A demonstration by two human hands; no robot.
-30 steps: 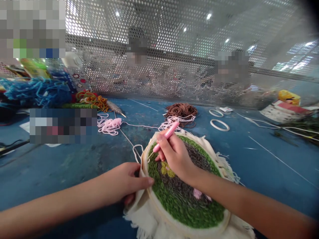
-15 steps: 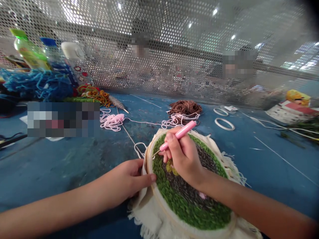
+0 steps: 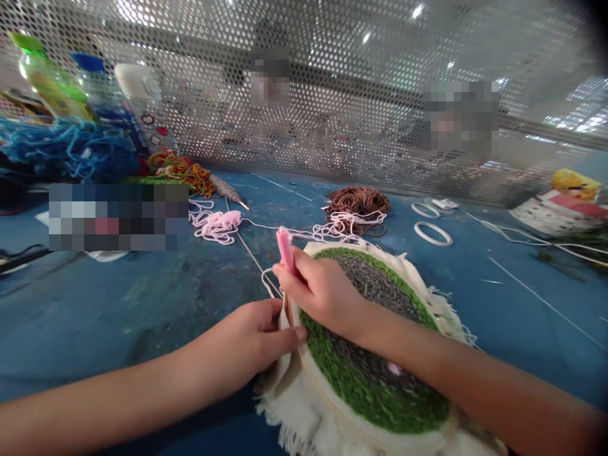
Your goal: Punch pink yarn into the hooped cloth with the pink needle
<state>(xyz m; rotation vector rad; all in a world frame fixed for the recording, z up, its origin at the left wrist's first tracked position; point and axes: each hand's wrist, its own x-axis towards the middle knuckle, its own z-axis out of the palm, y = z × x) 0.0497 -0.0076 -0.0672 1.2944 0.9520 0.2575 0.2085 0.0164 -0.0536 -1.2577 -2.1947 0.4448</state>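
Note:
My left hand [image 3: 263,335] grips the left rim of a round embroidery hoop [image 3: 327,396], its thumb on top and the other fingers behind. Stretched in the hoop is cream cloth with frayed edges, covered by green loops [image 3: 370,392] around a dark grey middle [image 3: 375,285]. In my right hand [image 3: 327,288] is a pink punch needle [image 3: 285,250], held nearly upright over the hoop's upper left edge. My fingers hide its tip. White yarn [image 3: 268,282] loops out beside the rim.
Pink yarn [image 3: 216,225] and brown yarn [image 3: 356,206] lie beyond the hoop. White rings [image 3: 433,234] rest on the right. Bottles [image 3: 52,79] and blue yarn [image 3: 71,149] stand at the back left, before a perforated metal screen [image 3: 304,126]. People are behind it.
My right hand has moved left across the hoop, and the punch needle has swung from a rightward slant to nearly upright. My left hand keeps its grip on the rim.

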